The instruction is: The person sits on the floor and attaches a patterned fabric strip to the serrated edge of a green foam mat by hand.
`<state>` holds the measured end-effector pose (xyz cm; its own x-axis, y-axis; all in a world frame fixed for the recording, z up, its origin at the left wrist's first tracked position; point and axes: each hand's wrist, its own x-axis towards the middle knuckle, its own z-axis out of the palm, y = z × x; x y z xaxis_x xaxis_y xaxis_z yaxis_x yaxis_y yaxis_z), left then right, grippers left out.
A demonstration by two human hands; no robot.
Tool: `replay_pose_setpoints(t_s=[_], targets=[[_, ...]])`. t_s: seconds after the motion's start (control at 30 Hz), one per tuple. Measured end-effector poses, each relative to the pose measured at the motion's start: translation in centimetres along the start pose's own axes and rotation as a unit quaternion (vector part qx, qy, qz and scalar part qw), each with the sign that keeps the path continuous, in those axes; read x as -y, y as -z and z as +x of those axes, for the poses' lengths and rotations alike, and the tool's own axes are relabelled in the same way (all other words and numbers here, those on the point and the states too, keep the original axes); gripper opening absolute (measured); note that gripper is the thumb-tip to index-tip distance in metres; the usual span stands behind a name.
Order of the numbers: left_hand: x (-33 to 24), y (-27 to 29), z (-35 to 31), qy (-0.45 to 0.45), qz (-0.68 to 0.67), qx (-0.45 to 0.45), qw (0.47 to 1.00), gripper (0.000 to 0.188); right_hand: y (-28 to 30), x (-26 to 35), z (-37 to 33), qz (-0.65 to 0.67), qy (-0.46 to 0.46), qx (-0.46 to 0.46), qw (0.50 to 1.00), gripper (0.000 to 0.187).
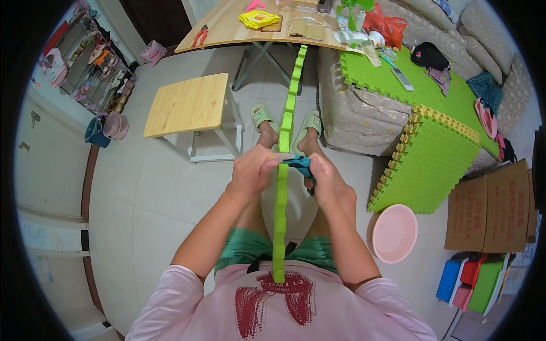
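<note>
A green foam mat (280, 216) with a toothed edge stands upright between my legs, seen edge-on, running from my shirt toward the table. My left hand (254, 172) is closed at its top edge, from the left side. In my right hand (325, 179), fingers closed, is a teal-and-black handled tool (298, 163); its exact kind is partly hidden by my fingers. The tool crosses the mat's top edge close to my left fingertips, where a pale, thin piece shows.
A wooden-topped stool (190, 105) stands at left, a folding table (227, 28) ahead with red-handled pliers (199, 36). Green mats (426, 159) lean against the sofa (355, 119) at right. A pink basin (394, 233) and cardboard boxes (489, 207) are on the right-hand floor.
</note>
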<state>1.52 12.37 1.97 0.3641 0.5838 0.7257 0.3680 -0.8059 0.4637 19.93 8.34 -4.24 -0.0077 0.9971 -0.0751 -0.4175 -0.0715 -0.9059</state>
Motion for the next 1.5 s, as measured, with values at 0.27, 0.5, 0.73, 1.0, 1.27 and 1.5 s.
replay_pose_setpoints(t_s=[0.27, 0.5, 0.73, 1.0, 1.27, 1.5], targets=[[1.7, -1.3, 0.4, 0.322, -0.262, -0.106, 0.904, 0.027, -3.7, 3.7, 2.7, -0.08, 0.087, -0.051, 0.992, 0.024], [2.1, -1.3, -1.2, 0.321, -0.241, -0.026, 0.915, 0.027, -2.3, 0.1, 2.7, -0.049, 0.023, -0.023, 0.998, 0.028], [2.2, -2.2, -0.6, 0.289, -0.286, -0.026, 0.913, 0.025, -2.1, -0.2, 1.9, 0.007, -0.069, 0.001, 0.998, 0.026], [2.9, -2.2, -2.5, 0.405, -0.337, 0.025, 0.85, 0.022, -3.9, 3.2, 2.1, 0.05, -0.002, 0.009, 0.999, 0.021], [2.0, 3.0, 1.0, 0.295, -0.214, 0.056, 0.93, 0.035, -1.5, 6.3, 1.0, -0.105, 0.056, 0.024, 0.993, 0.02], [-0.8, 4.9, 3.6, 0.299, -0.261, 0.136, 0.908, 0.017, -1.2, 7.0, 1.1, -0.221, 0.143, 0.034, 0.964, 0.018]])
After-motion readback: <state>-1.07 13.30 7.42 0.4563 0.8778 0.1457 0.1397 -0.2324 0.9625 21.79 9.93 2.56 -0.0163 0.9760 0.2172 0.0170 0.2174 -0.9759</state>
